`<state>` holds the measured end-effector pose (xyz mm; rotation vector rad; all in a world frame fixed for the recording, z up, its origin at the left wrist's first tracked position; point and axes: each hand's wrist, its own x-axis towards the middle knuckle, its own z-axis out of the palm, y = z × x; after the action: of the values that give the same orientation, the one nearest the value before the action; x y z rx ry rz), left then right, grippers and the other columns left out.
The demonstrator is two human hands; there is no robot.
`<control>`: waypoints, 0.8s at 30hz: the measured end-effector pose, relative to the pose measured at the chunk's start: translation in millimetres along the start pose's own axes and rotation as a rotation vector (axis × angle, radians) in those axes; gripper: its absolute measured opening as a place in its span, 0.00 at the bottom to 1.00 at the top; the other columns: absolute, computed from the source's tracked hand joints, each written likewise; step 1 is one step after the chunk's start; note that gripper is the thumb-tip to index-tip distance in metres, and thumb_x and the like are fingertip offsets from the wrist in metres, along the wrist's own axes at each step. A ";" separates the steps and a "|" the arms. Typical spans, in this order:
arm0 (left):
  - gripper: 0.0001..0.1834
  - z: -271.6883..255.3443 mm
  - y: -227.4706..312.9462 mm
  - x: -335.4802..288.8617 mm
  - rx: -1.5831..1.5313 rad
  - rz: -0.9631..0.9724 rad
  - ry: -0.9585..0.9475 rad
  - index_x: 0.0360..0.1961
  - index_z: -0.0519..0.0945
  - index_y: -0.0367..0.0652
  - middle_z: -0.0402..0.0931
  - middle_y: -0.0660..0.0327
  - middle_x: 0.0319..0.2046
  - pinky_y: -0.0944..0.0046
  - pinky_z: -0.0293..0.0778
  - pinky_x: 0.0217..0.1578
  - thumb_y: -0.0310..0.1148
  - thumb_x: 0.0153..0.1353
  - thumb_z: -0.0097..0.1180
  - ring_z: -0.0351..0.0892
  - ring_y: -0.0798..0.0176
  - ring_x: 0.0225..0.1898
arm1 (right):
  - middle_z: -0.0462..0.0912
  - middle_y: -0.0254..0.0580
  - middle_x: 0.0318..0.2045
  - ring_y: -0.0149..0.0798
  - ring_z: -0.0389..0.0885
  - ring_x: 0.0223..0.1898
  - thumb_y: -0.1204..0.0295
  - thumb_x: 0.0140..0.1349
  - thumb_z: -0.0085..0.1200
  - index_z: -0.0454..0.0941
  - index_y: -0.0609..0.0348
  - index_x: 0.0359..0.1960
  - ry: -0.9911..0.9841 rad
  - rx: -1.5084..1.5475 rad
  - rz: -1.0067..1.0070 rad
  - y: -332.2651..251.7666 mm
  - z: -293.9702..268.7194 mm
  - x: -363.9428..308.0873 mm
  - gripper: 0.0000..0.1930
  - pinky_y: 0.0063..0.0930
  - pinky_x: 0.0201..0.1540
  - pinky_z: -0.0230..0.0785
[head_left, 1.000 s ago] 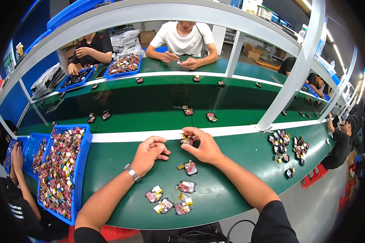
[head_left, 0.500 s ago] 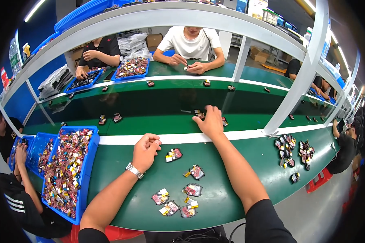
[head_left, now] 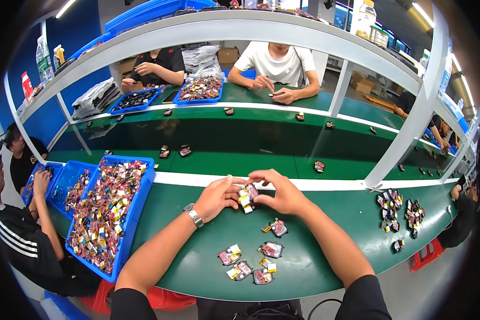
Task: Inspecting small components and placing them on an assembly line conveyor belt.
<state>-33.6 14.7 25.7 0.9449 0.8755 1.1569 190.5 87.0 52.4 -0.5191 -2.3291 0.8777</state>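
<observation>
Between my two hands, over the near green worktop [head_left: 197, 272], is a small circuit-board module [head_left: 246, 198] with a dark casing, red board and white-and-yellow tabs. My right hand [head_left: 282, 194] pinches its right side with thumb and fingers. The curled fingers of my left hand [head_left: 217, 197], watch on the wrist, close against the left side. Whether a second module lies beneath is hard to make out. Nearer to me lie several similar modules, among them one with a yellow tab [head_left: 278, 228] and one with a clear face [head_left: 272, 249].
At left stands a blue tray [head_left: 144, 200] heaped with modules. Two module clusters [head_left: 390, 205] lie at right. Beyond a white rail [head_left: 186, 179], a green belt [head_left: 240, 160] carries scattered modules. A white frame post [head_left: 405, 122] rises at right. Co-workers sit opposite and at left.
My right hand has drawn back from the belt toward me, and a module is gone from there. Both hands now meet around a module. The view has shifted a little leftward.
</observation>
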 end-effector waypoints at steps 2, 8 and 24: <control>0.20 -4.7 -1.5 0.4 0.093 -0.086 -0.147 0.60 0.70 0.34 0.77 0.57 0.46 0.67 0.78 0.38 0.36 0.73 0.44 0.78 0.68 0.40 | 0.79 0.41 0.50 0.45 0.73 0.54 0.76 0.53 0.63 0.73 0.55 0.55 -0.035 -0.035 -0.053 -10.4 2.0 -5.1 0.25 0.39 0.58 0.67; 0.22 7.9 0.4 -4.5 -0.036 -0.017 -0.044 0.64 0.67 0.39 0.77 0.57 0.49 0.64 0.81 0.46 0.29 0.70 0.49 0.79 0.66 0.46 | 0.79 0.40 0.44 0.45 0.76 0.46 0.75 0.54 0.62 0.79 0.54 0.46 0.267 -0.249 -0.146 -17.9 24.7 -9.2 0.17 0.36 0.49 0.72; 0.17 18.8 -10.6 -1.7 0.006 0.059 0.064 0.57 0.69 0.36 0.77 0.53 0.50 0.60 0.81 0.53 0.20 0.68 0.47 0.79 0.61 0.51 | 0.75 0.37 0.38 0.43 0.75 0.41 0.80 0.47 0.63 0.76 0.57 0.31 0.284 -0.485 -0.299 -6.8 31.1 2.1 0.10 0.35 0.43 0.71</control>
<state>-12.9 8.8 22.6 0.9479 0.9076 1.2413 167.9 69.0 39.0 -0.4373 -2.2660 0.0855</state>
